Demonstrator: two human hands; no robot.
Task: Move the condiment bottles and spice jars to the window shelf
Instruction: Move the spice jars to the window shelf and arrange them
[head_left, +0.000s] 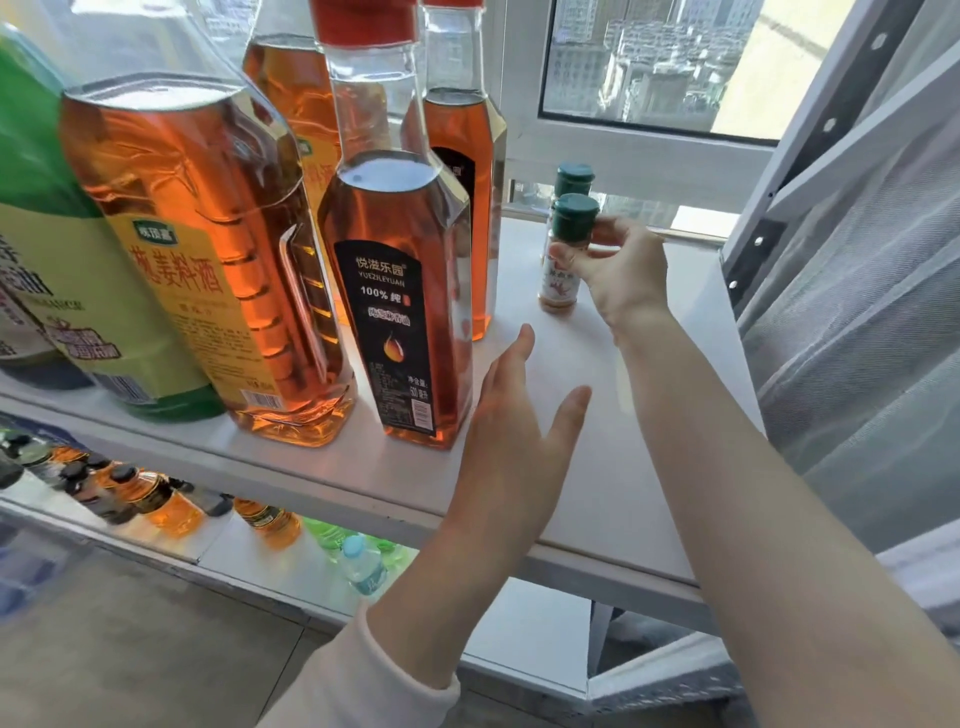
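Observation:
A small spice jar (563, 260) with a green cap stands upright on the white window shelf (597, 467). My right hand (618, 270) is closed around its right side. Just behind it stands a second green-capped jar (574, 179). My left hand (519, 415) hovers flat and open above the shelf, right of an amber bottle with a black label (400, 312). More amber bottles stand left: a large one with a yellow label (208, 260) and two tall ones behind (462, 182).
A green bottle (47, 234) fills the far left. The window frame (623, 150) backs the shelf, and a sheer curtain (857, 312) hangs at right. Below the shelf, several small bottles (156, 499) sit on a lower ledge.

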